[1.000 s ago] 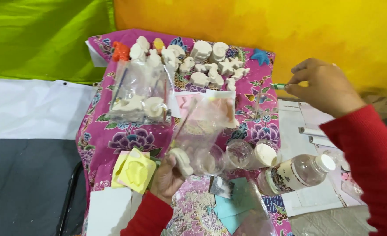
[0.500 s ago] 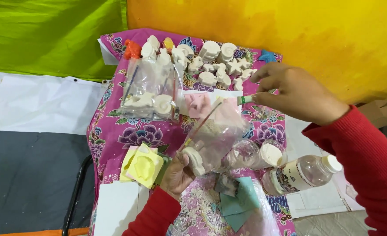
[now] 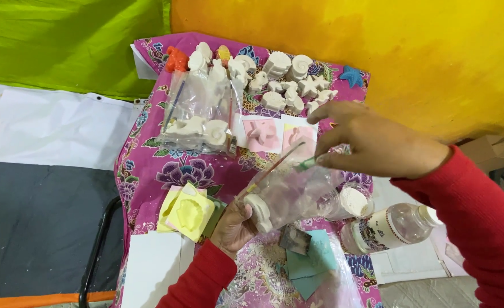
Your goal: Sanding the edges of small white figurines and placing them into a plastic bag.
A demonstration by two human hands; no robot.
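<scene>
Clear plastic bag (image 3: 297, 191) with a white plaster figure (image 3: 258, 210) and a thin paintbrush (image 3: 269, 169) inside sits between both hands. Left hand (image 3: 232, 228) grasps the bag's lower end from below, fingers wrapped round the figure through the plastic. Right hand (image 3: 371, 142) is above the bag's upper end, fingertips pinched on a small green-tipped item (image 3: 307, 164) at the bag's mouth; can't tell if it's also gripping the plastic.

Just beside the left hand, on its outer side: yellow mould (image 3: 190, 212). Just below the bag: teal paper scraps (image 3: 314, 262). Under the right wrist: clear bottle (image 3: 388, 225) lying on its side, with a small jar of white powder (image 3: 351, 201) touching the bag.

Past the right hand's fingertips: two pink moulds (image 3: 262, 134), then a cluster of white plaster figures (image 3: 289, 85). Farther from the left hand: another filled bag (image 3: 198, 117). All on a pink floral cloth (image 3: 149, 165).
</scene>
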